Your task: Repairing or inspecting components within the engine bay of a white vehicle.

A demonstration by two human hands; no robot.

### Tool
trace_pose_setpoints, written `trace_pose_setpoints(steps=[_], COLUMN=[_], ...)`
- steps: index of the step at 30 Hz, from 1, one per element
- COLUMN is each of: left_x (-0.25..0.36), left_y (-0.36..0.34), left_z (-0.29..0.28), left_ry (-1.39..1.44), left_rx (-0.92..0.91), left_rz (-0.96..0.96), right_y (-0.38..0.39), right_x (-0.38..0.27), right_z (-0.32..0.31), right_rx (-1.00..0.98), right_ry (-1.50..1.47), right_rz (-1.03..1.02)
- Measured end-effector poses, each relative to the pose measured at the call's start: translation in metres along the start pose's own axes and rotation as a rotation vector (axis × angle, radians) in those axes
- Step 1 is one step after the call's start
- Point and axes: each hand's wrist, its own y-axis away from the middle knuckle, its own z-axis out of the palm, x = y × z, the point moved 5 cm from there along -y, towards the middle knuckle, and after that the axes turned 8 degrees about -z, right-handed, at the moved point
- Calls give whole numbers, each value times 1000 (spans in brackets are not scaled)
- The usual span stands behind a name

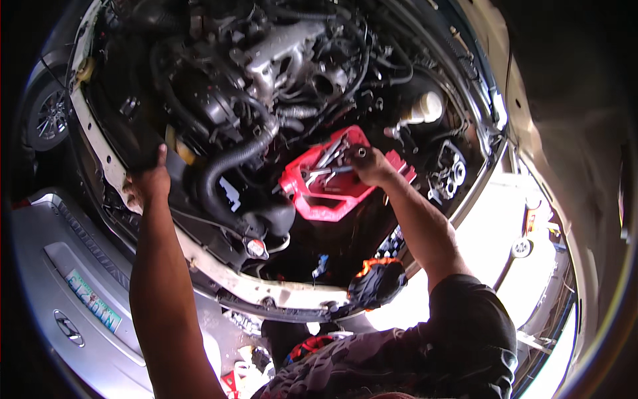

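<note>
My left hand (pixel 153 181) is braced on the pale front rail (pixel 114 167) of the engine bay, its fingers curled over the edge and its thumb stretched forward on the dark cover. Over a red plastic tray (pixel 323 211), my right hand (pixel 373 167) is closed, its fingers partly in shadow. A small metal piece with a round, hollow end (pixel 361 153) shows at those fingers; its exact kind is unclear. Several silvery wrenches (pixel 327 158) lie in the tray, which sits inside the engine bay.
A corrugated black hose (pixel 232 156) and the metal intake (pixel 282 50) lie beyond the tray. To its right are a white-capped reservoir (pixel 428 108) and a metal part (pixel 452 173). An orange-and-black glove-like item (pixel 377 282) rests on the front edge. A silver car (pixel 73 266) stands at left.
</note>
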Motion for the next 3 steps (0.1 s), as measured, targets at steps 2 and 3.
trace_pose_setpoints(steps=[2,3], left_x=[-7,-5], left_y=[-6,-10], left_z=[3,5], left_ry=[-16,-23], left_rx=[14,21], left_rz=[-17,-15], right_y=[-2,-3], right_x=[-3,0], right_z=[4,5], right_rx=[-52,-117], right_ry=[-179,-283], right_rz=[183,296])
